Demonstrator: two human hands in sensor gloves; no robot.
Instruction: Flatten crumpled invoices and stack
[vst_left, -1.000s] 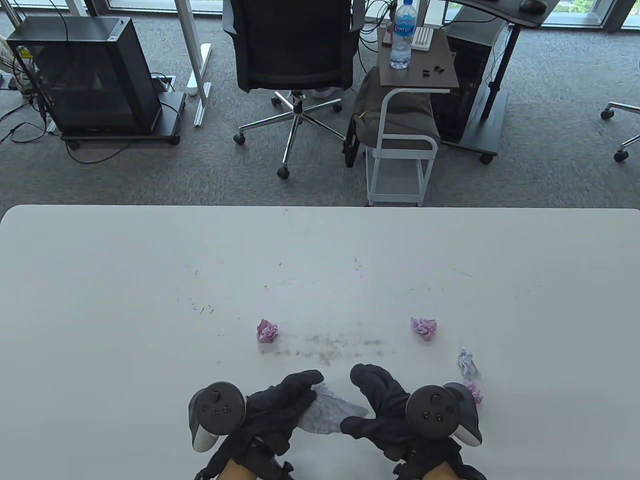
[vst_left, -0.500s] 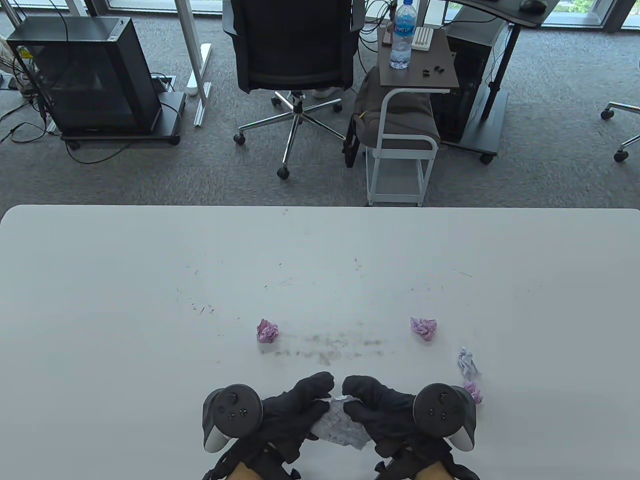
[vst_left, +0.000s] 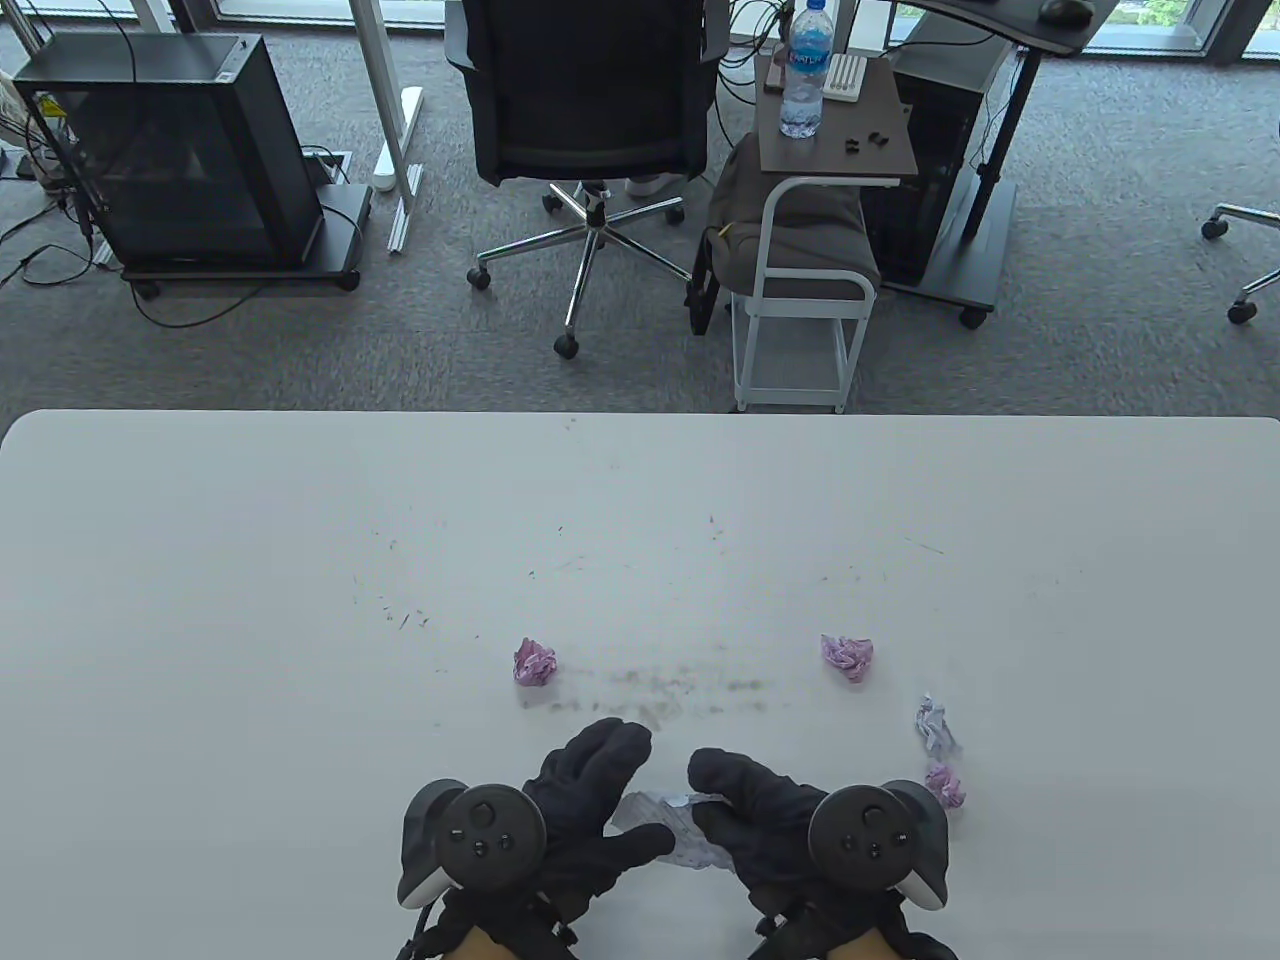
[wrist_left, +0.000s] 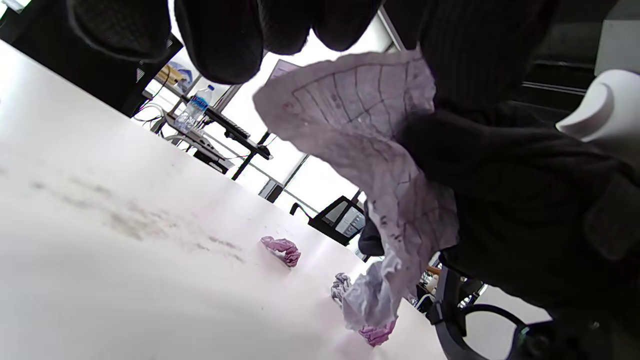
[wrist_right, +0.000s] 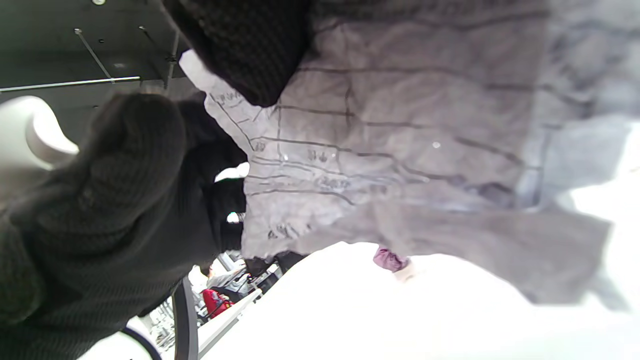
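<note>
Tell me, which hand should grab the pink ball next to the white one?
Probably the right hand. That pink ball lies just beside it on the table's right side, below the white ball. The left hand is farther away, across the invoice.

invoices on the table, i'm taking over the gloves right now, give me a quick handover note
Left hand: fingers spread, at the left edge of the half-opened invoice; whether it grips, I cannot tell.
Right hand: holds the invoice's right side.
The sheet is lifted off the table, still creased, with its lower end still bunched in the left wrist view.
Still crumpled: pink ball left of centre, pink ball right of centre, pale ball and small pink ball at far right.
Done: one invoice partly opened. No stack is visible.
Left: finish flattening it, open the four balls, stack all.
</note>
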